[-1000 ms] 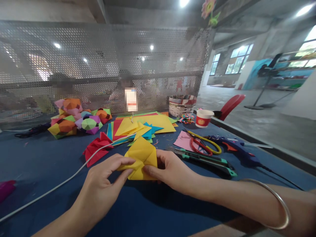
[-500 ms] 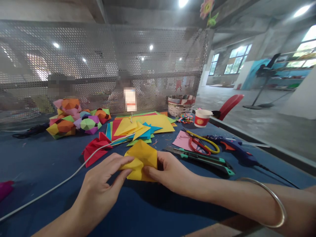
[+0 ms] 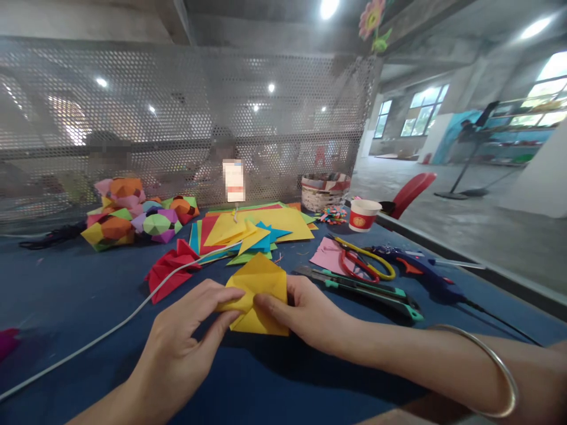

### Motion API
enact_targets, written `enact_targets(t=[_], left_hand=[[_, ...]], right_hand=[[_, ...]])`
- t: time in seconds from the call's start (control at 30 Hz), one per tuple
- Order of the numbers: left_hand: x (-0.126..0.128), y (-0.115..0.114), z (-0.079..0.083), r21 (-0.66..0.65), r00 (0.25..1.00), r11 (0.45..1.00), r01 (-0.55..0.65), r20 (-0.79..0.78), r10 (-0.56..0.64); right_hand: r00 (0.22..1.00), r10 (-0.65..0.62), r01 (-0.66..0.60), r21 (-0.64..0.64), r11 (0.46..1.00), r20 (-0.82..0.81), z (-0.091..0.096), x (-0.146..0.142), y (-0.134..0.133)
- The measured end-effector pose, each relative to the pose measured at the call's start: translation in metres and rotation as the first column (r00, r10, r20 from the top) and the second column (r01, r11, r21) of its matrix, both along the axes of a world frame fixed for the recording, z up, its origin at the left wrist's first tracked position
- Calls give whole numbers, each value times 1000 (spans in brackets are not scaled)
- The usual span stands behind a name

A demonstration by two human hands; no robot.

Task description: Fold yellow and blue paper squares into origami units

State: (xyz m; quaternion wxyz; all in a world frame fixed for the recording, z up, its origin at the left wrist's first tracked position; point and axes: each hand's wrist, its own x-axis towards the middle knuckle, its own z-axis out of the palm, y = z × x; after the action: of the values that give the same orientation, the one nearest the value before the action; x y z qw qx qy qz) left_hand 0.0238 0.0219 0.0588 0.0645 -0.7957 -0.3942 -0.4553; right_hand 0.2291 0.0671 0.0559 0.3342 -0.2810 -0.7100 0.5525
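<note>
Change noted: over the last second the yellow folded paper (image 3: 259, 290) has settled lower and flatter between the hands. Its lower right corner now spreads out beneath the right thumb, and the two thumbs have drawn closer together. Judgement: a crease is being pressed in, not opened out.

Far left of the hands, a white cable (image 3: 110, 326) runs slantwise across the blue surface (image 3: 266, 383). Beyond it, well apart, lies a heap of multicoloured paper polyhedra (image 3: 133, 215). A red folded paper (image 3: 170, 268) rests just beyond the left hand.

The left hand (image 3: 181, 336) is closed in a pinch, thumb and forefinger meeting on the left flap of the yellow folded paper. The other fingers are curled under, against the surface.

The yellow folded paper sits between the two hands, held by both, its lower edge on or just above the surface; which of the two cannot be told. Beyond it lies a fan of loose coloured sheets (image 3: 257, 227).

The right hand (image 3: 305, 313) grips the right side, thumb pressed on top near the centre fold, fingers hidden behind the paper. A metal bangle (image 3: 491, 366) circles that forearm.

Right of the right hand, near but not touching, lies a green-trimmed utility knife (image 3: 367, 286). Further out are red and yellow scissors (image 3: 363, 260) on a pink sheet (image 3: 325, 254), a blue glue gun (image 3: 420, 268) and a red paper cup (image 3: 363, 215).
</note>
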Motion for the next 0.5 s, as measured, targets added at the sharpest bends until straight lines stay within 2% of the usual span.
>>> enact_targets(t=[0.17,0.5], left_hand=[[-3,0,-3,35,995,995,-97,-23,98],[-3,2,0,44,1000,999,-12,-1,12]], right_hand=[[999,-20,21,-12,1000,27,1,-1,-3],[998,-34,35,-17,999,58,4,-1,-5]])
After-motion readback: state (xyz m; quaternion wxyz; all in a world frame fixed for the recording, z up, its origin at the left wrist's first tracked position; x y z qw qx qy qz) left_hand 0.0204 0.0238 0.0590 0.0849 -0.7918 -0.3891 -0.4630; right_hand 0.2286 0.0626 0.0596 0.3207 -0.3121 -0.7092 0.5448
